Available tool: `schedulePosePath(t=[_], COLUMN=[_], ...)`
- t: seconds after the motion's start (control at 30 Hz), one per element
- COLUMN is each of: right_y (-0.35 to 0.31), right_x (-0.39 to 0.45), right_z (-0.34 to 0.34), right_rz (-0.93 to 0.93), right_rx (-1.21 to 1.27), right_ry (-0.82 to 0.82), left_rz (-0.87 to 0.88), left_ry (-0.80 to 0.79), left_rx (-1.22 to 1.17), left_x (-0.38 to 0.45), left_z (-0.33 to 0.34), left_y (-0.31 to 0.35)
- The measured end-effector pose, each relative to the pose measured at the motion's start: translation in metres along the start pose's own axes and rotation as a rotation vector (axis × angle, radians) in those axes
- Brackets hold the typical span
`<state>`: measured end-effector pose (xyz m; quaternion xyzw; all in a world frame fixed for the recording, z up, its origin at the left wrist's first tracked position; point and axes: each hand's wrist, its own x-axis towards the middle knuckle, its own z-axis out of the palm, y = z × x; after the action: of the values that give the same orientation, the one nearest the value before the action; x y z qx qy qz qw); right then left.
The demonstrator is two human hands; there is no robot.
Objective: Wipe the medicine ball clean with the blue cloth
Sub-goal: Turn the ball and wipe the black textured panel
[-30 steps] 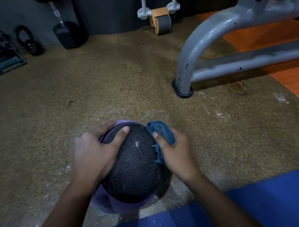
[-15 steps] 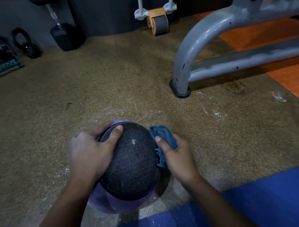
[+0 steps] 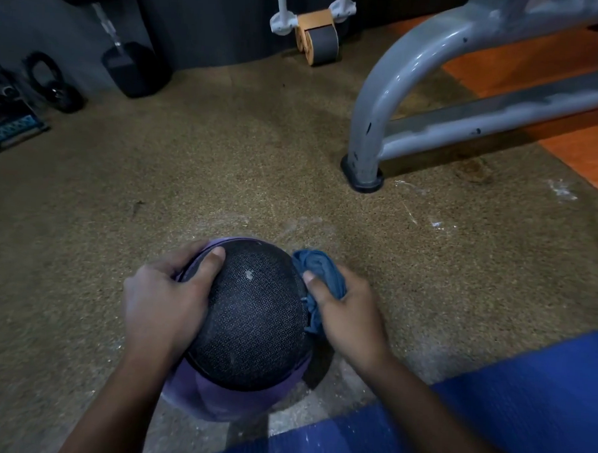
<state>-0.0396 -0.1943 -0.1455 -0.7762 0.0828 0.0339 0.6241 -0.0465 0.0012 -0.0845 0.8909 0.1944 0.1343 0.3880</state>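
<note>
We found the medicine ball (image 3: 252, 313) sitting on the speckled brown floor (image 3: 225, 161), its dark textured panel facing up and purple showing along the far edge and underneath. The left hand (image 3: 164, 299) lay spread over the ball's left side, fingers curved to its surface and the thumb resting on the dark panel. The right hand (image 3: 350, 310) gripped the bunched blue cloth (image 3: 319, 268), fingers curled round it, pressing it against the ball's upper right side. A blue mat (image 3: 505, 406) lay near us, and a grey metal frame (image 3: 392, 93) stood beyond.
</note>
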Motion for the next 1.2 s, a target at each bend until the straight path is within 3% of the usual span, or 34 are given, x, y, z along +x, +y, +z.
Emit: schedulePosePath(t=[0.13, 0.3, 0.4, 0.57, 0.8, 1.03, 1.2], right_y=[0.02, 0.022, 0.021, 0.006, -0.037, -0.002, -0.024], right_x=[0.003, 0.005, 0.004, -0.002, -0.025, 0.003, -0.043], right_z=[-0.001, -0.004, -0.005, -0.002, 0.002, 0.0, 0.0], right_rz=[0.097, 0.112, 0.132, 0.113, -0.226, 0.073, -0.168], right_rx=[0.054, 0.112, 0.112, 0.094, -0.274, -0.012, -0.163], right_ry=[-0.03, -0.048, -0.052, -0.055, -0.088, -0.084, -0.051], left_rz=[-0.005, 0.306, 0.343, 0.306, 0.241, 0.224, 0.232], left_ry=[-0.014, -0.088, -0.193, -0.17, -0.147, -0.138, -0.162], left_rx=[0.071, 0.546, 0.653, 0.567, 0.52, 0.488, 0.463], left_x=[-0.001, -0.019, -0.028, -0.019, -0.001, 0.0, 0.0], left_z=[0.001, 0.006, 0.016, 0.014, 0.012, 0.013, 0.013], left_y=[0.004, 0.027, 0.035, 0.024, 0.021, 0.021, 0.02])
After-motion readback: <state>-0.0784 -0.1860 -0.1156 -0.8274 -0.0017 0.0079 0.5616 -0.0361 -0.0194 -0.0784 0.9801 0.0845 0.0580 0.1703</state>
